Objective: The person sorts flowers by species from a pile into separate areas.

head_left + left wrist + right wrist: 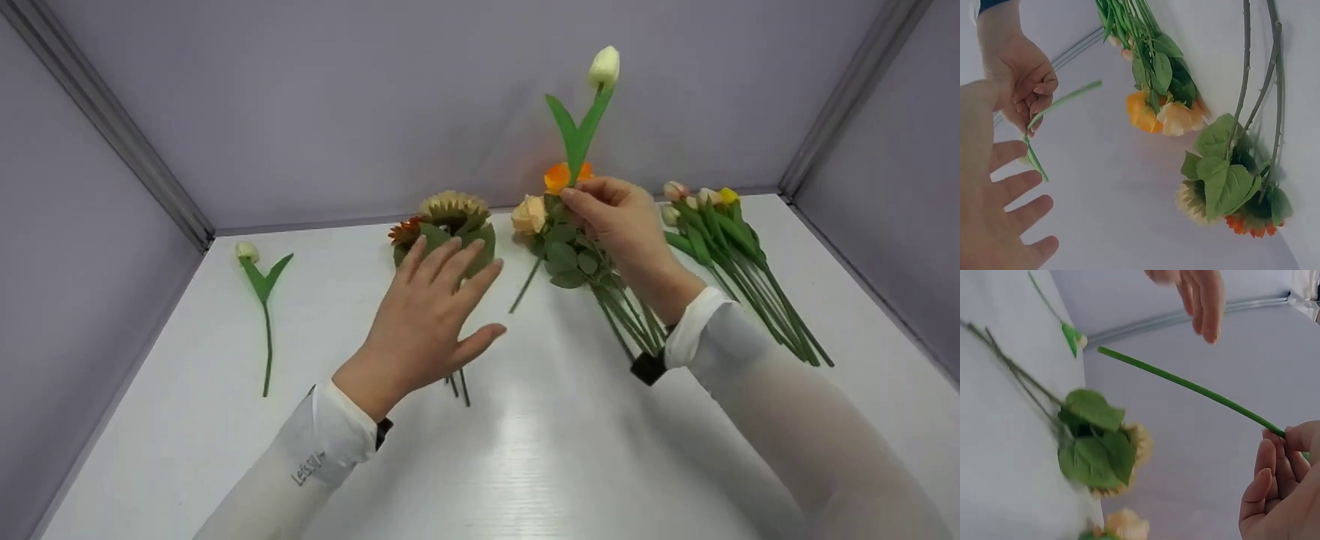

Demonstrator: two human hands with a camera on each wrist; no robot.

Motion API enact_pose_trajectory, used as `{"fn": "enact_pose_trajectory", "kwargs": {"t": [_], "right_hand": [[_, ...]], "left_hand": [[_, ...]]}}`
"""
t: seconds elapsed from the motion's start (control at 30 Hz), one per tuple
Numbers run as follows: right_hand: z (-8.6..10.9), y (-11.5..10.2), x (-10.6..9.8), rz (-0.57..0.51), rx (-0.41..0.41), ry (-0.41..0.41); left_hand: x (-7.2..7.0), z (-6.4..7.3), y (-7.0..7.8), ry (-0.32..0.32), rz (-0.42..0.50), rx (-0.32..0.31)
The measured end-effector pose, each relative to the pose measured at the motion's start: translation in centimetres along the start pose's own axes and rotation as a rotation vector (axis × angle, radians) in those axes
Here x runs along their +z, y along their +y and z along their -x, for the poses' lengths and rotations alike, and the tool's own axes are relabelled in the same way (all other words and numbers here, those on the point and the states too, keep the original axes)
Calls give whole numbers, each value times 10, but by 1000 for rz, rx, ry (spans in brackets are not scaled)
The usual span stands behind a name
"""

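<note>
My right hand [619, 225] pinches a white tulip [604, 69] by its green stem between thumb and fingertips, just below the leaves. The tulip is raised, bloom up, over the rose bunch in the head view. In the right wrist view the stem [1190, 387] runs out from the fingertips toward my left hand [1204, 304]. My left hand [424, 322] is held in the air with fingers spread and nothing in it. It overlaps the sunflower-like blooms [454, 205] in the head view, hiding part of their leaves and stems.
A single white tulip [268, 330] lies at the left of the white table [517, 465]. Peach and orange roses [529, 216] lie behind my right hand. A tulip bunch [750, 262] lies at the right. Grey walls [360, 97] enclose the back and sides.
</note>
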State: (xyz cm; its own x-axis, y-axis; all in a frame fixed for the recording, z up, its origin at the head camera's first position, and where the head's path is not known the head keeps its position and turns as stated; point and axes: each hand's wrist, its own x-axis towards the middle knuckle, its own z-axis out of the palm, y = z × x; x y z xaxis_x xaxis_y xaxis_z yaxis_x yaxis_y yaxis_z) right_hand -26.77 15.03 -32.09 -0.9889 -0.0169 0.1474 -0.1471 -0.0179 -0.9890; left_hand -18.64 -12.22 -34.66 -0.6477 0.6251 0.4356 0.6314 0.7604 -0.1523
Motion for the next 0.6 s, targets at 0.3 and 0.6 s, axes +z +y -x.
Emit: {"fn": "enact_pose_trajectory", "kwargs": {"t": [0.3, 0.6], "right_hand": [[-10, 5, -122, 759, 99, 94], [-8, 42, -208, 1271, 52, 47]], "left_hand": [[16, -8, 42, -320, 129, 141], [29, -23, 82, -415, 194, 263]]}}
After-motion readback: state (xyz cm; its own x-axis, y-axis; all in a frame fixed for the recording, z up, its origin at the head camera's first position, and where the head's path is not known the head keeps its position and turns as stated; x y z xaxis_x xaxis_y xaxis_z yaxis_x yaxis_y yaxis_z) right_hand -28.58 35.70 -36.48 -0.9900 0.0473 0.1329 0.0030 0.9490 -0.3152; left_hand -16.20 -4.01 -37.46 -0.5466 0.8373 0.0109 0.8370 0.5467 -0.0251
